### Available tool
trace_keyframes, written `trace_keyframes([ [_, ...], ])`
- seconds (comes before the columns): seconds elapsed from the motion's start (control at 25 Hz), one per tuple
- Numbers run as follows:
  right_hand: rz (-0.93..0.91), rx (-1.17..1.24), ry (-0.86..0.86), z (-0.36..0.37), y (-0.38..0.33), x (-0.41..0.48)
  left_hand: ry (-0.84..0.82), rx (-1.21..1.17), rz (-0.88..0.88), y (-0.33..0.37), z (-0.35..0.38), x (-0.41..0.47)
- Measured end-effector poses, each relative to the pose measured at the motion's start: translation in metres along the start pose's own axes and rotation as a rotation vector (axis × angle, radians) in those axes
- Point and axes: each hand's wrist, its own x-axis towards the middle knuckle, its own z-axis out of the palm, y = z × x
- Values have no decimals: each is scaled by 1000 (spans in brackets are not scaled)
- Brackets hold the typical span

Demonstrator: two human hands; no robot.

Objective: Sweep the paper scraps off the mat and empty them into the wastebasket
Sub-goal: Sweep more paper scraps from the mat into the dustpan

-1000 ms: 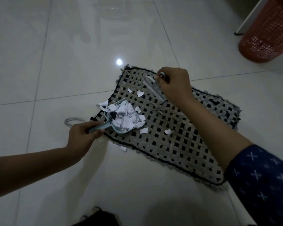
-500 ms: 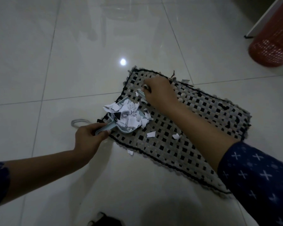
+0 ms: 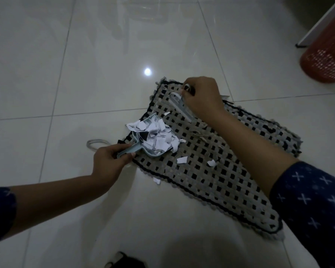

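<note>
A woven grey and black mat lies on the tiled floor. My left hand grips the handle of a small pale blue dustpan that rests on the mat's left edge, heaped with white paper scraps. My right hand holds a small pale brush near the mat's far corner, away from the pan. Loose scraps lie on the mat, among them one scrap, another and a third. A single piece sits on the floor just off the mat's near edge. The red mesh wastebasket stands at the far right.
A grey loop of cord lies on the floor left of the dustpan. A white panel edge leans beside the wastebasket. A dark object shows at the bottom edge. Glossy white tiles surround the mat.
My right hand swept the brush up to the dustpan half a second ago and has now drawn it back to the mat's far corner. The dustpan stays held in place.
</note>
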Motion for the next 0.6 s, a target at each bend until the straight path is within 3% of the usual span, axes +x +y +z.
trace_keyframes([
  [0.16, -113, -88, -188, 13, -7, -1, -4, -6, 4, 0, 1, 1],
  [0.32, -192, -113, -233, 16, -10, -24, -18, -57, -8, 3, 4, 2],
  [0.6, 15, 102, -119, -5, 3, -33, -46, -105, 23, 11, 5, 3],
])
